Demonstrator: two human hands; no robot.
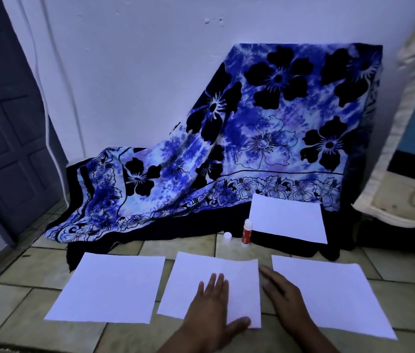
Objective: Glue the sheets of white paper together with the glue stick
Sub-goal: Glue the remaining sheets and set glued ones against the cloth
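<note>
White paper sheets on glossy tiles

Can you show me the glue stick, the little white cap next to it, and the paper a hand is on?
glue stick (pixel 246 233): head view, on its red body.
white cap (pixel 227 237): head view, on its side wall.
middle paper (pixel 216 266): head view, on bare paper just above the left hand (pixel 211 299).

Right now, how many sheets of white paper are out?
4. On the tiled floor: left sheet, middle sheet, right sheet. Fourth sheet farther back on dark cloth. Stacked ones could hide.
</note>
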